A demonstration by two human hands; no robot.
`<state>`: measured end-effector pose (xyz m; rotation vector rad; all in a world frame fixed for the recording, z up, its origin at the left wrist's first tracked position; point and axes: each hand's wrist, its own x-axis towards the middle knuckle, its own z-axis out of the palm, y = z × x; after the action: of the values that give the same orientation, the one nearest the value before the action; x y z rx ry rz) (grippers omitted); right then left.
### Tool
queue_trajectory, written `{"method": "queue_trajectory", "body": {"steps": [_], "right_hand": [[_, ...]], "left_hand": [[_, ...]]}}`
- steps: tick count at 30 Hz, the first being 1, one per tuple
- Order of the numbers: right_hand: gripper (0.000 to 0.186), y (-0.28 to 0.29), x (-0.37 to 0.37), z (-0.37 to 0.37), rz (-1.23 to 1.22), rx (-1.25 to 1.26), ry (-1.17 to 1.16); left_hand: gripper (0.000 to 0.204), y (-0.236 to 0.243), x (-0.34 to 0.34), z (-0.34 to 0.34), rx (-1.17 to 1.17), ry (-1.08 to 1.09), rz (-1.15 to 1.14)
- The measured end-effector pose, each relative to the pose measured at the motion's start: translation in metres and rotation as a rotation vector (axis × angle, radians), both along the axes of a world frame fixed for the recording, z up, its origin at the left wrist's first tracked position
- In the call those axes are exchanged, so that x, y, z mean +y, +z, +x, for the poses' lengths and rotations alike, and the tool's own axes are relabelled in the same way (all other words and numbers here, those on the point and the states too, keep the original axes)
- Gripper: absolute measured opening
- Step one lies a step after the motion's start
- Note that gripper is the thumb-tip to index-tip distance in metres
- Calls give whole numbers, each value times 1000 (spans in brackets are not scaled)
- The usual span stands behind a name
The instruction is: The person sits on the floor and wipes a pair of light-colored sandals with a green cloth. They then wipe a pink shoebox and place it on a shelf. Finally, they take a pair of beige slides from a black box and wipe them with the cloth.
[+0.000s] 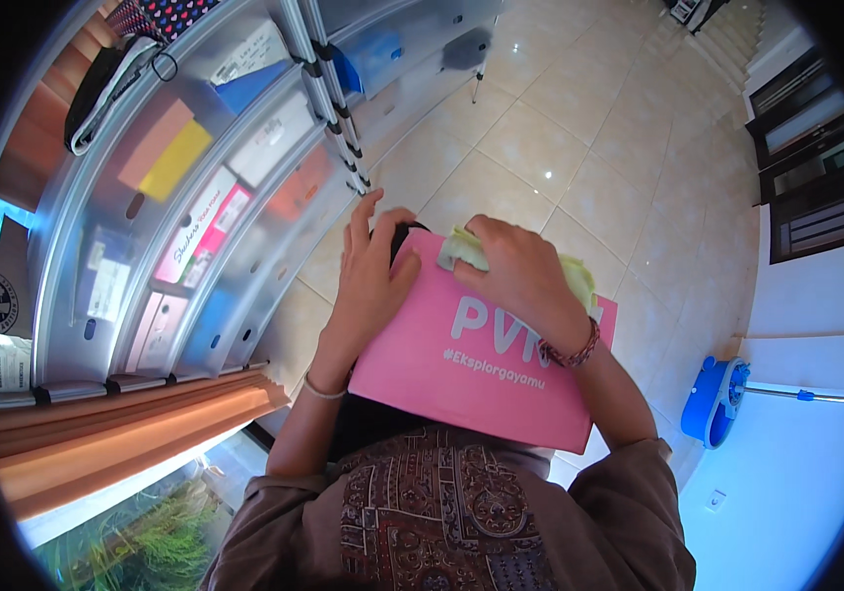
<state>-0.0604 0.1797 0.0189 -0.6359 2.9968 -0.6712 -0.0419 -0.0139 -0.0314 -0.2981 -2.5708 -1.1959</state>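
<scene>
A pink box with white lettering lies across my lap, slightly tilted. My right hand presses a pale yellow-green cloth against the box's far part, fingers closed around it. More of the cloth sticks out on the other side of the hand. At the box's left edge rests my left hand, its fingers stretched out and apart, the thumb against the box. Something black, mostly hidden, shows behind the far left corner of the box.
Stacked translucent drawers with boxes inside stand close on the left. An orange curtain and a glass tank with green plants are at lower left. A blue mop bucket is by the right wall, on tiled floor.
</scene>
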Motion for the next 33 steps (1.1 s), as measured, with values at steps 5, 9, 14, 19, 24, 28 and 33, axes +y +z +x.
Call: {"method": "queue_trajectory", "body": {"steps": [5, 9, 14, 19, 24, 28, 33], "right_hand": [[33, 1, 1, 2, -27, -13, -74], [36, 11, 6, 7, -31, -158, 153], [35, 18, 9, 1, 26, -181, 48], [36, 1, 14, -1, -67, -115, 71], [36, 3, 12, 2, -64, -156, 111], [36, 2, 6, -3, -64, -118, 12], [34, 2, 11, 0, -83, -199, 223]], "left_hand": [[44, 21, -4, 11, 33, -88, -513], [54, 29, 1, 29, -255, -120, -452], [63, 25, 1, 34, -297, -138, -427], [62, 20, 5, 35, -53, -82, -651], [62, 24, 3, 33, -250, -152, -550], [62, 24, 3, 31, -299, -167, -493], [59, 21, -6, 25, -439, -249, -232]]}}
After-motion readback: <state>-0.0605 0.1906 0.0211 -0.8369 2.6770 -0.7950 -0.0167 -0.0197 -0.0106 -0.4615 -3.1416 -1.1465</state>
